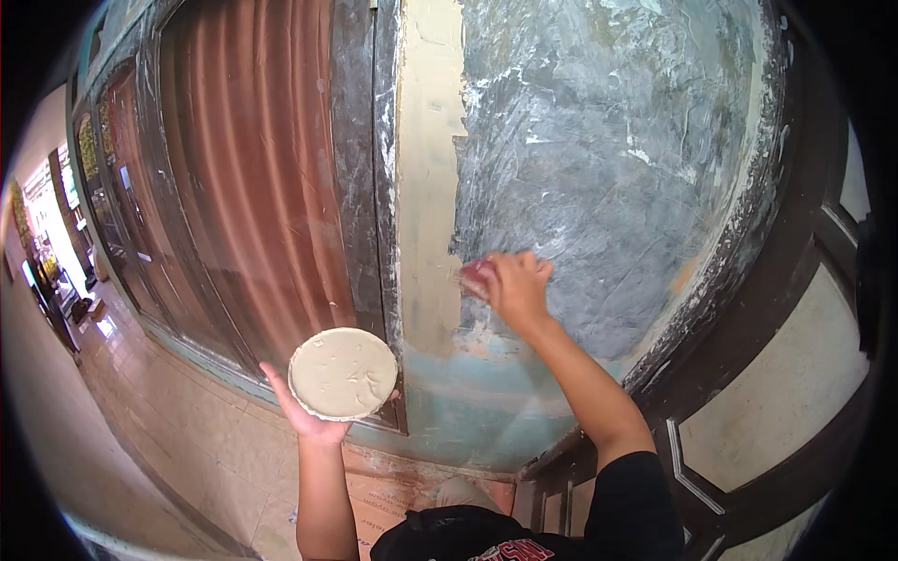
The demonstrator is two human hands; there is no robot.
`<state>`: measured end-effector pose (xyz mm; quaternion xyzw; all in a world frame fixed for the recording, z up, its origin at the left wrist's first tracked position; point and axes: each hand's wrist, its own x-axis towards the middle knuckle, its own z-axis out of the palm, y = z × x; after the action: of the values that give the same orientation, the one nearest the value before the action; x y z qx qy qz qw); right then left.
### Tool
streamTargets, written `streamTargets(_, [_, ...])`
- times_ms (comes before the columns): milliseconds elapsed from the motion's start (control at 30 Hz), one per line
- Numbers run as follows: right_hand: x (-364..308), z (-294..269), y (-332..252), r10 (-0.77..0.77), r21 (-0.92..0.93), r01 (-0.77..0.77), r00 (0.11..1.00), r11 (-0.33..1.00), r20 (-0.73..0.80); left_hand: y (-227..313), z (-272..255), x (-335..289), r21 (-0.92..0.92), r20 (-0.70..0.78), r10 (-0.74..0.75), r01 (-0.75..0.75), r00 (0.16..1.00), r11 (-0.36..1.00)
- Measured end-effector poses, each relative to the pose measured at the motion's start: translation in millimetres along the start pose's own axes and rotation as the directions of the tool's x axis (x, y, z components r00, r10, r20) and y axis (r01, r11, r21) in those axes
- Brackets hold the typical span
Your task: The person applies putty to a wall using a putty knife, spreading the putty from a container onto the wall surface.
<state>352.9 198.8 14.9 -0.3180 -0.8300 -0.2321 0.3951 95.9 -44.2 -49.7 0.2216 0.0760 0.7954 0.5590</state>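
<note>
The person's L hand [318,427] is cupping a round holder w/ a cream rim [307,408] from underneath: palm facing up, thumb sticking out on the L, a fingertip showing by the R edge, so it's half open & bearing the holder. Thick cream paste [337,369] is filling it to the rim, a few dents & ridges marking the top, mostly R of centre.

The R hand [520,292] is gripping a small dark-red tool [476,278], fingers bending round it; it's blurring, so can't tell exact shape. Tool's L end is sitting at the ragged R edge of a tall, smooth cream strip [427,187] on the wall; can't tell if it's touching.

Behind the R hand, a big patchy grey wall area w/ white streaks [599,122] is spreading out; a pale-teal wall base [468,402] is showing below. L of the strip, a dark weathered window frame [358,140] is standing, w/ a pleated reddish-brown curtain [253,168] hanging behind glass. Far R, a dark-brown door w/ cream panels [720,341] is running down. Tiled floor [187,411] is stretching lower L.
</note>
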Motion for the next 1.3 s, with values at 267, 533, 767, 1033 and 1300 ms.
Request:
streamTargets(267, [-44,29,2,-0.134,0.056,0.130,0.987,0.990,0.083,-5,1,2,-0.016,-0.008,-0.012,0.011,1.000,1.000])
streamTargets(533, [34,-22,9,0.069,0.072,-0.056,0.981,0.996,-0.182,1,7,4,-0.028,-0.011,-0.020,0.019,1.000,0.999])
streamTargets(767, [-33,21,-6,-0.031,0.070,0.021,0.989,0.997,0.143,-4,6,7,-0.028,0.018,-0.039,0.040,0.999,0.999])
streamTargets(1033, [23,7,8,-0.111,-0.099,0.102,0.990,0.990,-0.089,-8,17,11,-0.007,0.009,-0.059,0.059,0.998,0.998])
streamTargets(1300, [22,-11,-2,-0.035,0.070,0.042,0.995,0.997,-0.094,-10,13,6,-0.036,-0.053,-0.040,0.038,0.998,0.999])
